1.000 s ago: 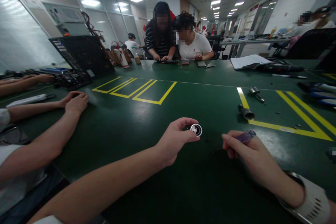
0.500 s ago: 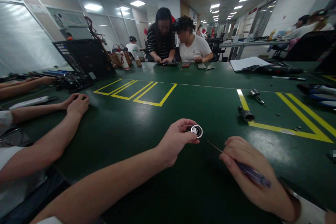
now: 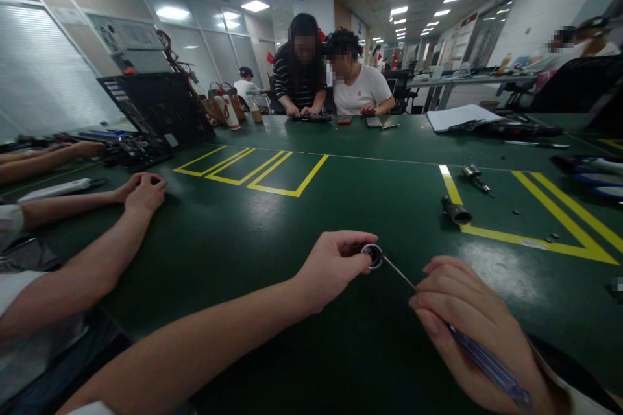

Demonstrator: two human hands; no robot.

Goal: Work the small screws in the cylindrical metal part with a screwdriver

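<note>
My left hand [image 3: 331, 269] pinches a small round metal ring part [image 3: 372, 255] between thumb and fingers, holding it just above the green table [image 3: 272, 233]. My right hand [image 3: 472, 331] is closed around a thin screwdriver with a translucent purple handle [image 3: 487, 366]. Its slim metal shaft [image 3: 399, 273] points up and left, and its tip touches the ring part.
Another person's two forearms and hands [image 3: 141, 191] rest on the table at left. A black cylindrical part [image 3: 456, 211] and a small tool [image 3: 474, 176] lie by the yellow floor-style markings [image 3: 535, 243] at right. An open black case [image 3: 156, 110] stands far left. Two people sit at the far edge.
My right hand turned the screwdriver round and brought its tip to the ring part. My left hand lowered the ring slightly toward the table.
</note>
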